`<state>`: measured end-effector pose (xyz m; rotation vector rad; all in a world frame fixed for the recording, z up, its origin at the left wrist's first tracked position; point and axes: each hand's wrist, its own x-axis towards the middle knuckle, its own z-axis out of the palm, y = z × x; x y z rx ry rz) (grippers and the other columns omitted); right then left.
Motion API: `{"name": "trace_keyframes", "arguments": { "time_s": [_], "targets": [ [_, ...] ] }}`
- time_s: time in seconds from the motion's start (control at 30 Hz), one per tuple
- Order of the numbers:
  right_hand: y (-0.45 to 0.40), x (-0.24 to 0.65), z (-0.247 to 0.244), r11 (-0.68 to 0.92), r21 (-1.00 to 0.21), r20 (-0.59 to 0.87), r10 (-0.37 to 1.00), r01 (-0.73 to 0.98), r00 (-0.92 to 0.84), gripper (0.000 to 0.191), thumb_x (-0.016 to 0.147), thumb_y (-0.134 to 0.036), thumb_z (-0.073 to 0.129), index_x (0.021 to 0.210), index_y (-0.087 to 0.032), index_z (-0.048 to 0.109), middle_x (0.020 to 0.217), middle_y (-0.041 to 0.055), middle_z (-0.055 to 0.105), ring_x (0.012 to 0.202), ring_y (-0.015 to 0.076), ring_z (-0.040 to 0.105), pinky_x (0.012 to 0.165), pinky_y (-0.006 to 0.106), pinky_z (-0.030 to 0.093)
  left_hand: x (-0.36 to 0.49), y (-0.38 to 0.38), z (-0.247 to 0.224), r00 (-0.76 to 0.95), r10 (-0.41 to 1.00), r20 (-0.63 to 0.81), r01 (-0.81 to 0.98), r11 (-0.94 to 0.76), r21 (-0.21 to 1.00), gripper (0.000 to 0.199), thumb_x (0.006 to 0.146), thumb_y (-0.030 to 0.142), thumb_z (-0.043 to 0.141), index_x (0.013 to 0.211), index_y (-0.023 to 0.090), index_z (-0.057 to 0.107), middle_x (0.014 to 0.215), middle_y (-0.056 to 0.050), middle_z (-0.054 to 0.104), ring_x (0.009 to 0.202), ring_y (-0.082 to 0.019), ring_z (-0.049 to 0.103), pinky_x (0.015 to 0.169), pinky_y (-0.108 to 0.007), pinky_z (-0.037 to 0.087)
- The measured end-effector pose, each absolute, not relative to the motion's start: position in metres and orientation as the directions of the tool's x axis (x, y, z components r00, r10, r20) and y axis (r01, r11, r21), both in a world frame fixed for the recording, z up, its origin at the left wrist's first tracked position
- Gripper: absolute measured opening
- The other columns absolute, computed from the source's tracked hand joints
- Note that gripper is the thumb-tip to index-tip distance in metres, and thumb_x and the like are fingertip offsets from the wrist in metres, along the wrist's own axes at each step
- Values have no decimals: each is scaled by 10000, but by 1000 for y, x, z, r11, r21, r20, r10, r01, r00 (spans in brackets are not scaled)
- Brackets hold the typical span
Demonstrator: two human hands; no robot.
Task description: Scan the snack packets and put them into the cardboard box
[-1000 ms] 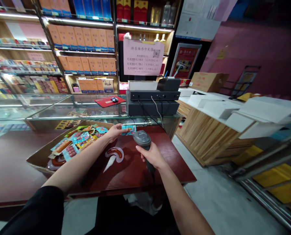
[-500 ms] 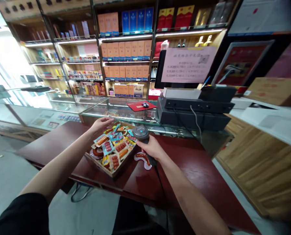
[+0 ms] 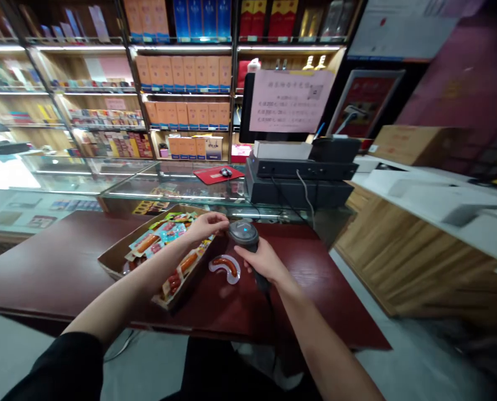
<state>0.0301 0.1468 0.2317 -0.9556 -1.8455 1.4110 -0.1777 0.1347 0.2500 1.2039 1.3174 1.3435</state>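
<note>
My right hand (image 3: 262, 259) is wrapped round the handle of a dark barcode scanner (image 3: 244, 231), which shows a small blue light on top. Close to the scanner's head is my left hand (image 3: 208, 227), its fingertips pinched together; whether anything is between them I cannot make out. Beneath that wrist stands an open cardboard box (image 3: 117, 253) full of packaged sausages and snacks, partly hidden by my left forearm. A curved sausage in a clear pack (image 3: 227, 268) lies on the dark red table (image 3: 298, 303), between the box and the scanner.
Behind the table runs a glass counter (image 3: 168, 186) with a red mouse pad (image 3: 212, 175). A monitor with a pink notice (image 3: 290, 103) rises over a black cash drawer (image 3: 298, 186). The scanner's cord (image 3: 271, 312) hangs down towards me. A wooden cabinet (image 3: 402, 256) stands at right.
My left hand has moved right, from over the box to beside the scanner's head. The scanner no longer overlaps the curved sausage pack. The view has turned and shifted.
</note>
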Motion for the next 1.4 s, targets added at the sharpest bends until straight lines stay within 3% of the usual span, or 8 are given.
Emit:
{"name": "trace_keyframes", "arguments": {
  "time_s": [0.2, 0.33, 0.53, 0.83, 1.0, 1.13, 1.27, 1.4],
  "targets": [
    [156, 99, 214, 52, -976, -22, 943, 212, -333, 286, 761, -402, 694, 837, -179, 533, 457, -46, 555, 366, 118, 514, 370, 211, 403, -102, 181, 230, 93, 996, 9, 84, -17, 996, 269, 684, 353, 784, 830, 152, 679, 765, -50, 696, 674, -146, 631, 643, -264, 499],
    [153, 130, 198, -8, -976, -62, 967, 218, -245, 293, 756, -418, 685, 827, -181, 529, 453, -54, 542, 366, 112, 502, 371, 205, 394, -96, 182, 198, 235, 972, 3, 372, -93, 924, 257, 668, 328, 756, 864, 177, 689, 758, -38, 692, 656, -157, 621, 606, -256, 466],
    [143, 143, 177, -42, -979, -85, 973, 201, -214, 291, 747, -427, 683, 795, -185, 529, 441, -56, 535, 352, 113, 493, 366, 208, 381, -120, 160, 195, 468, 852, -233, 816, -316, 484, 347, 561, 199, 719, 907, 209, 690, 923, -54, 671, 858, -231, 639, 747, -282, 483],
    [139, 134, 177, -1, -982, -53, 962, 190, -268, 299, 746, -442, 681, 792, -181, 543, 443, -56, 533, 345, 109, 486, 372, 209, 381, -124, 155, 202, 234, 885, -403, 964, -264, -21, 829, 376, 110, 780, 1176, 158, 569, 1281, -225, 506, 1098, -385, 591, 854, -387, 484],
    [135, 130, 177, -13, -983, -65, 958, 184, -280, 308, 728, -449, 686, 801, -182, 548, 435, -61, 526, 347, 116, 492, 372, 211, 384, -134, 163, 192, 240, 928, -284, 970, -216, 113, 493, 471, 197, 754, 954, 175, 655, 1071, -158, 644, 909, -314, 665, 739, -327, 488],
    [131, 131, 178, -20, -981, -75, 959, 195, -274, 296, 731, -441, 683, 790, -184, 549, 435, -57, 529, 352, 119, 497, 370, 212, 386, -134, 171, 188, 231, 971, -60, 863, -176, 474, 212, 581, 207, 711, 793, 221, 701, 706, -51, 678, 671, -220, 657, 630, -265, 454],
    [128, 134, 176, -12, -979, -70, 958, 205, -279, 288, 752, -432, 677, 814, -185, 542, 439, -60, 529, 353, 114, 494, 369, 207, 388, -127, 174, 186, 149, 986, -81, 627, -31, 778, 269, 638, 261, 733, 904, 216, 722, 612, -2, 665, 474, -154, 586, 474, -231, 414],
    [126, 136, 172, 1, -979, -55, 961, 202, -270, 296, 764, -433, 679, 864, -191, 541, 466, -62, 549, 374, 118, 518, 377, 207, 407, -123, 176, 187, 72, 992, -108, 326, 79, 942, 226, 581, 298, 822, 695, 156, 687, 573, -6, 644, 500, -131, 578, 462, -206, 429]
  ]
}}
